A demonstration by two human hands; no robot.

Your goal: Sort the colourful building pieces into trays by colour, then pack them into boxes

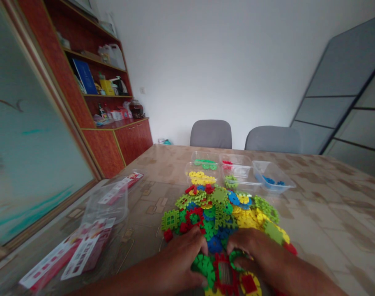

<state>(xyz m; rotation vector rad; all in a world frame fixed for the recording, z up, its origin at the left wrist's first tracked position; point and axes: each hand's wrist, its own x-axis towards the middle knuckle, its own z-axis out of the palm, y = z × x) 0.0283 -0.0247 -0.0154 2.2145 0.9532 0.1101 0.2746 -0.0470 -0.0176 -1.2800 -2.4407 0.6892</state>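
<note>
A heap of notched plastic building pieces [219, 205] in green, red, blue and yellow lies before me, made of discs and square frames. My left hand [185, 257] is at the near left of the heap, its thumb and fingers curled around green notched discs [207, 269]. My right hand [255, 248] is at the near right, with a green disc [235, 260] between its thumb and fingers. A red square frame [226, 273] lies between the hands. Beside it is a yellow disc with a red piece [249, 284]. Some fingertips are hidden.
Behind the heap stand clear plastic tubs with green discs [205, 164], yellow discs [201, 178], red pieces and blue pieces [271, 181]. At left lie a clear lid [105, 205] and printed packets [88, 246]. Two grey chairs [210, 133] stand beyond the table [323, 197].
</note>
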